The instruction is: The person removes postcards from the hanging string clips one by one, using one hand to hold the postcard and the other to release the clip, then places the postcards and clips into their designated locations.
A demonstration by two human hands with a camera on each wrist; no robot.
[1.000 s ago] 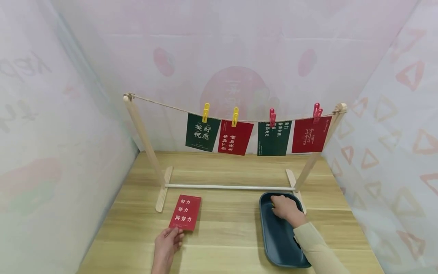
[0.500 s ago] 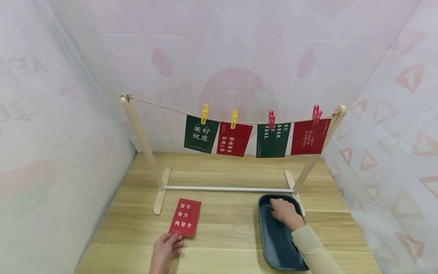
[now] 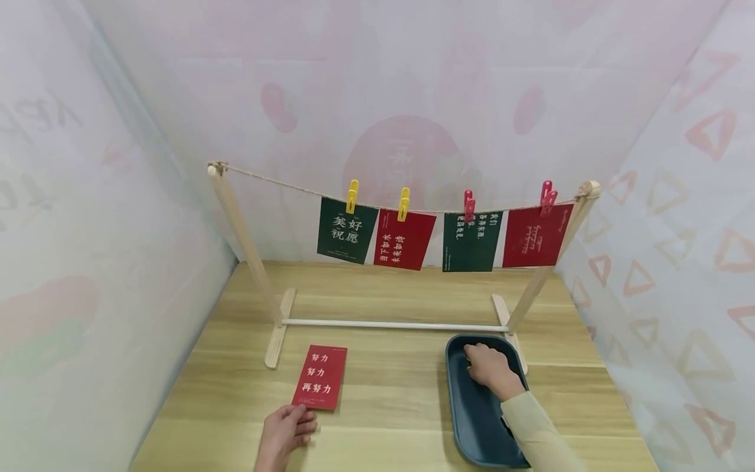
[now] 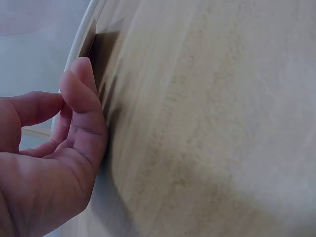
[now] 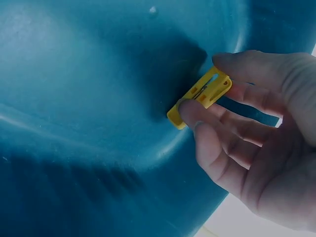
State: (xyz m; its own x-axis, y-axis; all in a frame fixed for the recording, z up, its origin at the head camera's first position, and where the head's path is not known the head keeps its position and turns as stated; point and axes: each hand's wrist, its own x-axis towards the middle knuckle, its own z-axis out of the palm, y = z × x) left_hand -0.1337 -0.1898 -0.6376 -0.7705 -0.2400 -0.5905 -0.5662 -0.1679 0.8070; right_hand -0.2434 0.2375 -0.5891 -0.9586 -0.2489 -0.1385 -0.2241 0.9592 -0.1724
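My left hand (image 3: 286, 429) pinches the lower left corner of a red card (image 3: 321, 377) with white characters, low over the table. In the left wrist view the thumb and fingertips meet near the card's edge, and most of the card is hidden. My right hand (image 3: 491, 370) reaches into the far end of a dark blue tray (image 3: 479, 423). There it holds a yellow clothespin (image 5: 201, 94) between thumb and fingers, close to the tray's bottom, as the right wrist view shows. In the head view the hand covers that clothespin.
Behind the hands stands a wooden rack with a white crossbar (image 3: 392, 324) and a twine line (image 3: 271, 179). Yellow and pink clothespins hold a green card (image 3: 348, 229), a red one (image 3: 405, 239), another green one and another red one. Pale printed walls surround the table (image 3: 383, 387).
The view has shifted slightly. The red card and my left hand have come a little nearer. In the head view, the yellow clothespin showing earlier at my right fingers is now covered.
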